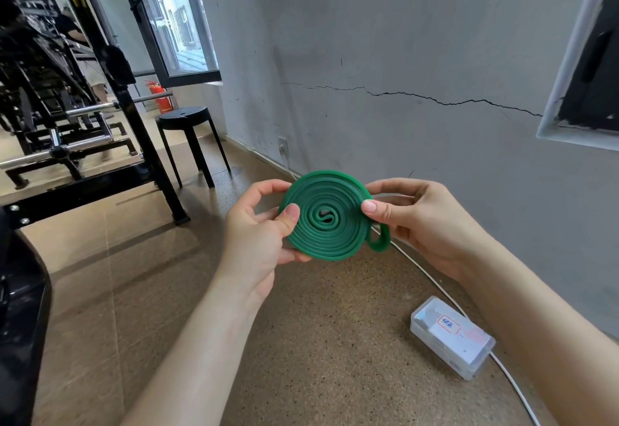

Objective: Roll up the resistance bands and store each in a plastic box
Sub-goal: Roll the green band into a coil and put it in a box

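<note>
Green band [326, 216] coiled, pinched between both hands' fingers [290, 216]

Bare forearms [201, 342]; short, trimmed nails [370, 206]

I held the green resistance band [326, 216], coiled into a flat spiral, up between both hands. My left hand [258, 241] pinched its left edge, thumb on the face; my right hand [418, 221] gripped the right edge beside the loose end loop. A clear plastic box [452, 337] lay on the speckled floor [335, 342] below, beside a white cable [516, 388].
</note>
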Motion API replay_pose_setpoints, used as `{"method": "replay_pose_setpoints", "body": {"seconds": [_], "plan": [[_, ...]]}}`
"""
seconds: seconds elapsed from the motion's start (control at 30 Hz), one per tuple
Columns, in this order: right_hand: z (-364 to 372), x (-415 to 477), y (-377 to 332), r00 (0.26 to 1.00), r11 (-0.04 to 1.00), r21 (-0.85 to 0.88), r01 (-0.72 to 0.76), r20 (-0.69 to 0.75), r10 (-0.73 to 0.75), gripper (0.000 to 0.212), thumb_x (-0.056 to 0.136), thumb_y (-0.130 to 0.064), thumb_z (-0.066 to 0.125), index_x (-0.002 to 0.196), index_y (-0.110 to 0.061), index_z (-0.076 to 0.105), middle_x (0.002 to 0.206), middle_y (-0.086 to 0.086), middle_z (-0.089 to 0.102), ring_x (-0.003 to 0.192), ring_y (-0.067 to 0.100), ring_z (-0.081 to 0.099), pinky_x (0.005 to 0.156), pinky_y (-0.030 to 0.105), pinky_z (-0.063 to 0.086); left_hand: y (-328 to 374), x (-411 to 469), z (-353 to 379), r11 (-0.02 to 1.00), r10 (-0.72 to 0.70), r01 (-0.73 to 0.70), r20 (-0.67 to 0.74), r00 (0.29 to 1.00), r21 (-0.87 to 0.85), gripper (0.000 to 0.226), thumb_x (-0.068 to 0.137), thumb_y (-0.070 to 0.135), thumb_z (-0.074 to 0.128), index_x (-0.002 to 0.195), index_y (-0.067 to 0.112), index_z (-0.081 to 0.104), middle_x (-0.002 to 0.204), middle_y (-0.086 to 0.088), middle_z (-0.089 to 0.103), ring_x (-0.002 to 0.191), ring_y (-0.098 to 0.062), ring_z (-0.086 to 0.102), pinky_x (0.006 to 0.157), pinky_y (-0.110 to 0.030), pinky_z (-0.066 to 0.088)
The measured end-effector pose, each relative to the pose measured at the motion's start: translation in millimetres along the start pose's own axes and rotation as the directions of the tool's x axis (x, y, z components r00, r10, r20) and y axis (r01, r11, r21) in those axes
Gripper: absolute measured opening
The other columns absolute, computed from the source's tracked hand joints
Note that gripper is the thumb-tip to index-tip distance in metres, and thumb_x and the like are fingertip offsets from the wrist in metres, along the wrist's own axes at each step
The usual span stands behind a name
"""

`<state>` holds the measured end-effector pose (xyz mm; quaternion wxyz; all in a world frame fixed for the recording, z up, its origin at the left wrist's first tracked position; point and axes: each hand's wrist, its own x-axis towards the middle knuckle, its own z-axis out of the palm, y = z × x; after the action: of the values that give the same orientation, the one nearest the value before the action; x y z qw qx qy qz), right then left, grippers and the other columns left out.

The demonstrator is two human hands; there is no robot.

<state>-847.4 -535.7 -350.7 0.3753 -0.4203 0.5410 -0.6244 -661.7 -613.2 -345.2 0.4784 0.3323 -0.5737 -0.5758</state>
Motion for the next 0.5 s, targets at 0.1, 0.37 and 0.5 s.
{"method": "replay_pose_setpoints", "body": {"seconds": [0.1, 0.37, 0.5], "plan": [[1.6, -2.0, -6.4, 0.995, 0.987, -0.139, 0.083, -0.041, -0.089, 0.043, 0.060, -0.023, 0.083, 0.097, -0.007, 0.071, 0.087, 0.010, 0.077, 0.081, 0.025, 0.073, 0.074, 0.032, 0.058, -1.5, 0.8, 1.8, 1.000, -0.018, 0.018, -0.015, 1.000, -0.003, 0.023, 0.091, -0.002, 0.057, 0.095, 0.019, 0.061, 0.084, -0.013, 0.073, 0.064, -0.033, 0.069, 0.050, -0.051, 0.057], [-7.4, -4.0, -20.1, 0.993, 0.861, -0.501, 0.093, -0.012, -0.114, 0.026, 0.076, -0.026, 0.082, 0.098, -0.015, 0.074, 0.082, -0.001, 0.077, 0.074, 0.011, 0.073, 0.074, 0.030, 0.057, -2.8, 0.3, 7.6, 0.999, -0.035, 0.035, -0.016, 0.999, 0.036, 0.023, 0.090, -0.003, 0.057, 0.094, 0.019, 0.061, 0.088, -0.018, 0.073, 0.072, -0.039, 0.070, 0.052, -0.059, 0.056], [-5.7, -4.5, -17.3, 0.996, 0.898, -0.432, 0.080, -0.004, -0.091, 0.027, 0.079, -0.024, 0.079, 0.102, -0.012, 0.072, 0.085, 0.001, 0.077, 0.080, 0.020, 0.074, 0.071, 0.031, 0.060, -2.9, 0.3, 9.6, 0.998, -0.064, 0.065, -0.031, 0.997, 0.014, 0.022, 0.091, -0.002, 0.057, 0.096, 0.019, 0.061, 0.090, -0.018, 0.071, 0.074, -0.038, 0.069, 0.052, -0.052, 0.057]]}}
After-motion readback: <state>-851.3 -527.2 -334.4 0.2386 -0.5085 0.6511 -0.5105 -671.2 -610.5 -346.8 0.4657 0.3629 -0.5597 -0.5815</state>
